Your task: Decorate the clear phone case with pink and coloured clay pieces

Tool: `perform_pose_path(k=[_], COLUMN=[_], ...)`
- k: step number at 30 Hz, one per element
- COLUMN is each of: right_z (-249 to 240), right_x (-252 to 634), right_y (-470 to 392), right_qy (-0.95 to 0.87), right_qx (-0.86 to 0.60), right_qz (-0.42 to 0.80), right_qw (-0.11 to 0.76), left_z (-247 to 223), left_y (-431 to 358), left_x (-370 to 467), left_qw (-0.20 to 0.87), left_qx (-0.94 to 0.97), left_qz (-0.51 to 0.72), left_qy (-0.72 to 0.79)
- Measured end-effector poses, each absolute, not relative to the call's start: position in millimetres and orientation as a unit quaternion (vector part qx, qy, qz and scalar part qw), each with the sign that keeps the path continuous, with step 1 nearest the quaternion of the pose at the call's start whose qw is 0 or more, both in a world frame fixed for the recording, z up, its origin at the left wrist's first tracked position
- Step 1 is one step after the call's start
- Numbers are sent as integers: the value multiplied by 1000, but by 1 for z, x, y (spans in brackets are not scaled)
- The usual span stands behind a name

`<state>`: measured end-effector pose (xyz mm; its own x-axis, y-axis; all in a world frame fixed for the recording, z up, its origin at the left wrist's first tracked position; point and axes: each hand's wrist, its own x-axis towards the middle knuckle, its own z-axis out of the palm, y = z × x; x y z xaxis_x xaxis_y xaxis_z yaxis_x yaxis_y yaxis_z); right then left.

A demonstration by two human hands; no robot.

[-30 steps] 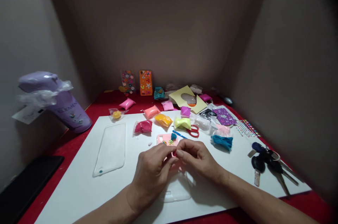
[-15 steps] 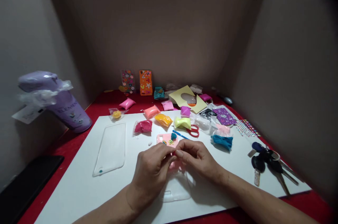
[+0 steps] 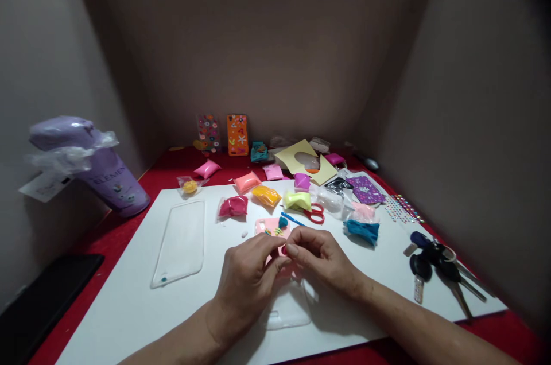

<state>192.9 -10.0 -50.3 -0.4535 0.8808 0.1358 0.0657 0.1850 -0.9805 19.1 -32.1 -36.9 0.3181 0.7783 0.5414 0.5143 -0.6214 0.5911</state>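
My left hand [image 3: 249, 273] and my right hand [image 3: 325, 261] meet at the fingertips over the pink phone case [image 3: 262, 224]. Between them is a small red piece [image 3: 283, 249], pinched by the right thumb and finger, with the left fingertips touching it. Part of the pink case is hidden under my hands; its top shows a teal lump [image 3: 283, 222] and small yellow and teal bits. Beneath my hands a clear case [image 3: 288, 319] lies on the white board [image 3: 133, 296].
Another clear case [image 3: 181, 244] lies left. Behind are clay packets [image 3: 266, 196], red scissors [image 3: 317, 213] and a blue tool [image 3: 293, 219]. Keys [image 3: 439, 264] lie right, a purple tumbler [image 3: 116, 181] stands left, and an orange case [image 3: 238, 134] leans at the back.
My left thumb and fingertips have shifted slightly and spread a little, so more of the red piece shows. My right hand has barely moved.
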Motion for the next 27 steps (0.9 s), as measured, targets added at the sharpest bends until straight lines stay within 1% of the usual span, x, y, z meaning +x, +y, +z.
perform_pose_path(k=[3, 8, 12, 27], right_z=[-52, -51, -49, -52], right_x=[193, 194, 194, 194], right_y=[-10, -11, -11, -11], right_qy=[-665, -689, -695, -699], right_qx=[-351, -357, -361, -358], right_qz=[535, 505, 492, 489], right_qw=[386, 379, 380, 380], left_z=[-37, -39, -38, -35], left_y=[-33, -32, -31, -31], left_x=[19, 19, 19, 19], left_qw=[160, 157, 156, 149], left_qx=[799, 794, 803, 800], left_qz=[423, 419, 423, 424], left_qy=[397, 413, 390, 397])
